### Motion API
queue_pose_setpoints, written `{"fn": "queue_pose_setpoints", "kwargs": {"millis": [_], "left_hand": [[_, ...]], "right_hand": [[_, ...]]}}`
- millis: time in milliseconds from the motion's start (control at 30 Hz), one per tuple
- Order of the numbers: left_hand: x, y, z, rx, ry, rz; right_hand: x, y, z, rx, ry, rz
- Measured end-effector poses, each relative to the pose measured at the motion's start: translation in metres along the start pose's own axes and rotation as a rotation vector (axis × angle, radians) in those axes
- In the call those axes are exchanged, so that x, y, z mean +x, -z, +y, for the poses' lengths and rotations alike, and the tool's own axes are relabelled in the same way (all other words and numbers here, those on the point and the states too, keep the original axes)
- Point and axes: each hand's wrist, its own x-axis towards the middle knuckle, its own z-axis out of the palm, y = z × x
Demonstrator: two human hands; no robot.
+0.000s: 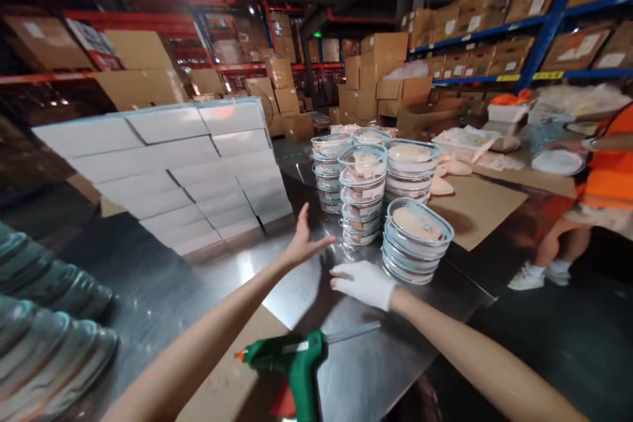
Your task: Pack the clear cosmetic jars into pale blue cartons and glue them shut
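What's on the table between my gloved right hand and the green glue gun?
Nothing: in the head view only bare metal table lies between the gloved right hand and the green glue gun.

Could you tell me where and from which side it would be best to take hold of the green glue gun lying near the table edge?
Probably by the handle of the glue gun, coming from the near edge of the table. It lies flat, handle pointing back toward the person and orange nozzle pointing left, so fingers can wrap the handle clear of the tip. Both hands, left hand and gloved right hand, are open.

head cam | worn high, faces forward and down | metal table (163,290) close below | warehouse shelving (499,33) far behind
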Motion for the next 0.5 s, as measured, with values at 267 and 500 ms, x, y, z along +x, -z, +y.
{"fn": "queue_pose_setpoints", "kwargs": {"millis": [267, 500], "left_hand": [[0.044, -0.123, 0.050, -0.125, 0.038, 0.108], [0.044, -0.099, 0.050, -0.078, 0.128, 0.082]], "right_hand": [[-0.104, 0.080, 0.125, 0.365, -0.108, 0.940], [-0.040, 0.059, 0.142, 0.476, -0.315, 0.650]]}}
